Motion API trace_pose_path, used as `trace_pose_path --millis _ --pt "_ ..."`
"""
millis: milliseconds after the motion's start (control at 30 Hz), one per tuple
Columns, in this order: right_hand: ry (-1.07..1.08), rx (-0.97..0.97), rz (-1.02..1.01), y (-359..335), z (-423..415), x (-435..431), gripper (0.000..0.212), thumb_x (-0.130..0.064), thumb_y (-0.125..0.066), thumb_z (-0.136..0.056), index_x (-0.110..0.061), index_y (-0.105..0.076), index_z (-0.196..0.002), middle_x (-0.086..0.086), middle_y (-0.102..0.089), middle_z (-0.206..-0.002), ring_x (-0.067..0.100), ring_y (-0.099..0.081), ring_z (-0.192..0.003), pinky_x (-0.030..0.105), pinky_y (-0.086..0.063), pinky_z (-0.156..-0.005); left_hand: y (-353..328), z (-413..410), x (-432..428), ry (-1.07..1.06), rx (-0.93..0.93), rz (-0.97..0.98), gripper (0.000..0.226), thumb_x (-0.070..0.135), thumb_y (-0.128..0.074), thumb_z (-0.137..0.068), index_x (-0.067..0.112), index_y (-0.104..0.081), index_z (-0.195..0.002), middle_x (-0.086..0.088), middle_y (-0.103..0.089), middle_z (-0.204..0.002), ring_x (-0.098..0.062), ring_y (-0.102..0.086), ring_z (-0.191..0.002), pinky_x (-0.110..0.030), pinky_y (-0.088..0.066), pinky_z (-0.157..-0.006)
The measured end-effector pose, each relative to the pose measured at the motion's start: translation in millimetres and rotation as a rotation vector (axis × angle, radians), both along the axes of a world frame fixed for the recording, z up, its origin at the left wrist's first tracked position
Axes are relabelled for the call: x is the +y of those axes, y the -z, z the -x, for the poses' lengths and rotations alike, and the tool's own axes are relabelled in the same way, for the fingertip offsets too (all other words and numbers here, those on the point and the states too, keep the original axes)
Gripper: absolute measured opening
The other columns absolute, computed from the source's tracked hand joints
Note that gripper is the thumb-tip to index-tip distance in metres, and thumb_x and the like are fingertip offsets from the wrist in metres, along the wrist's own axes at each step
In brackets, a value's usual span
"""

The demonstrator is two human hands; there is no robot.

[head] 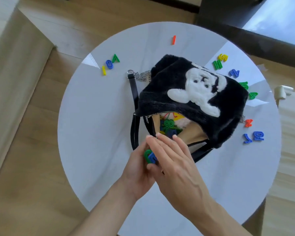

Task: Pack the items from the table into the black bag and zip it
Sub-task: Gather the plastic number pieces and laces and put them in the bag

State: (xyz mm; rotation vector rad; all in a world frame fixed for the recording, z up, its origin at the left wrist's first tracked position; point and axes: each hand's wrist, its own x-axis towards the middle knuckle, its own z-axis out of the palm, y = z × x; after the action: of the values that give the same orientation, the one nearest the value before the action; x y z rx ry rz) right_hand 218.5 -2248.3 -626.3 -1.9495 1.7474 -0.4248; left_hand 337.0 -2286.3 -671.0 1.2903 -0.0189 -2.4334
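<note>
On the round white table (85,116) lies one open black bag (186,99), eleven loose plastic numbers around it. My left hand (138,169) grips green and blue pieces (149,156); my right hand (174,159) lies flat, empty.

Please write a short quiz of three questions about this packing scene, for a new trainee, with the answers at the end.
1. True or false: the black bag is already zipped shut.
2. Which loose piece lies farthest from the person on the white table?
A. the orange piece
B. the yellow piece
C. the red piece
3. Fill the gap: the left hand holds a green piece and a ____ piece, while the right hand lies flat over them.

Key: 1. false, the mouth is open and pieces show inside; 2. A; 3. blue.
</note>
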Motion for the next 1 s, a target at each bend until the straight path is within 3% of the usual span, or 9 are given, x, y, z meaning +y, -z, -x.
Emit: trace_pose_path --millis 133,233,300,367,433,533,667,767,1000 --pt "-0.13 -0.024 -0.051 -0.6 -23.1 -15.5 0.071 -0.01 -0.072 -0.083 0.0 -0.045 -0.148 0.006 -0.044 -0.156 0.021 -0.031 -0.15 0.051 -0.019 -0.122 5.3 -21.3 -15.2 -0.018 -0.009 0.066 0.044 0.047 -0.049 -0.097 0.019 -0.079 -0.081 -0.001 -0.074 -0.085 -0.013 -0.073 -0.085 -0.026 -0.057 -0.073" --pt "-0.178 -0.125 -0.117 -0.9 -43.2 -44.7 0.074 -0.032 -0.057 -0.094 -0.012 -0.027 -0.158 0.0 -0.024 -0.166 0.013 -0.01 -0.156 0.053 -0.003 -0.124 7.5 -45.1 -37.6 -0.063 -0.081 0.112 0.033 0.039 -0.052 -0.096 0.019 -0.078 -0.096 -0.002 -0.074 -0.093 -0.014 -0.071 -0.091 -0.028 -0.058 -0.076" --pt "-0.069 -0.204 -0.153 3.5 -52.1 -79.2 0.072 -0.04 -0.052 -0.096 -0.023 -0.02 -0.158 -0.005 -0.016 -0.168 0.006 -0.008 -0.155 0.049 -0.008 -0.126 16.5 -61.5 -54.2 -0.144 -0.083 0.121 0.031 0.029 -0.055 -0.094 0.004 -0.071 -0.105 -0.011 -0.068 -0.102 -0.021 -0.066 -0.095 -0.035 -0.056 -0.084" --pt "0.101 -0.231 -0.128 13.9 -56.3 -127.1 0.07 -0.043 -0.057 -0.095 -0.029 -0.023 -0.155 -0.007 -0.019 -0.164 0.008 -0.022 -0.15 0.038 -0.027 -0.12 26.4 -76.9 -71.6 -0.257 -0.043 0.027 0.021 0.026 -0.064 -0.085 0.006 -0.066 -0.085 -0.008 -0.062 -0.081 -0.016 -0.061 -0.067 -0.023 -0.051 -0.056" --pt "0.191 -0.14 -0.102 32.6 -58.7 -184.9 0.076 -0.049 -0.063 -0.091 -0.028 -0.025 -0.154 -0.003 -0.023 -0.16 0.017 -0.037 -0.141 0.036 -0.04 -0.107 34.6 -89.4 -86.4 -0.34 0.011 -0.028 0.017 0.025 -0.064 -0.083 0.01 -0.065 -0.077 -0.004 -0.059 -0.076 -0.012 -0.055 -0.054 -0.017 -0.039 -0.04" --pt "0.213 0.025 -0.191 70.1 -74.6 -271.6 0.089 -0.059 -0.068 -0.084 -0.025 -0.024 -0.154 0.005 -0.021 -0.159 0.029 -0.047 -0.132 0.042 -0.044 -0.097 44.6 -113.3 -107.4 -0.415 0.041 -0.028 0.022 0.026 -0.062 -0.085 0.009 -0.069 -0.073 -0.006 -0.059 -0.079 -0.011 -0.05 -0.055 -0.017 -0.035 -0.04" --pt "0.181 0.257 -0.29 111.2 -92.9 -333.8 0.101 -0.074 -0.067 -0.074 -0.025 -0.024 -0.151 0.012 -0.025 -0.152 0.034 -0.035 -0.134 0.046 -0.043 -0.094 55.5 -135.9 -131.4 -0.44 0.112 -0.002 0.026 0.029 -0.059 -0.088 0.009 -0.069 -0.076 -0.007 -0.061 -0.082 -0.014 -0.054 -0.058 -0.018 -0.036 -0.041" --pt "0.146 0.372 -0.249 124.8 -103.0 -341.3 0.088 -0.071 -0.068 -0.074 -0.023 -0.037 -0.141 0.011 -0.031 -0.14 0.032 -0.032 -0.128 0.045 -0.047 -0.087 62.2 -145.8 -144.6 -0.411 0.082 0.01 0.028 0.03 -0.059 -0.087 0.008 -0.071 -0.073 -0.008 -0.063 -0.082 -0.015 -0.058 -0.058 -0.017 -0.037 -0.04" --pt "0.056 0.182 -0.095 132.9 -115.4 -305.4 0.024 -0.016 -0.065 -0.092 -0.01 -0.059 -0.114 0.012 -0.043 -0.119 0.03 -0.044 -0.107 0.044 -0.05 -0.083 69.4 -161.8 -154.4 -0.432 -0.006 -0.002 0.033 0.032 -0.058 -0.091 0.009 -0.073 -0.074 -0.008 -0.066 -0.079 -0.016 -0.061 -0.061 -0.018 -0.041 -0.042"
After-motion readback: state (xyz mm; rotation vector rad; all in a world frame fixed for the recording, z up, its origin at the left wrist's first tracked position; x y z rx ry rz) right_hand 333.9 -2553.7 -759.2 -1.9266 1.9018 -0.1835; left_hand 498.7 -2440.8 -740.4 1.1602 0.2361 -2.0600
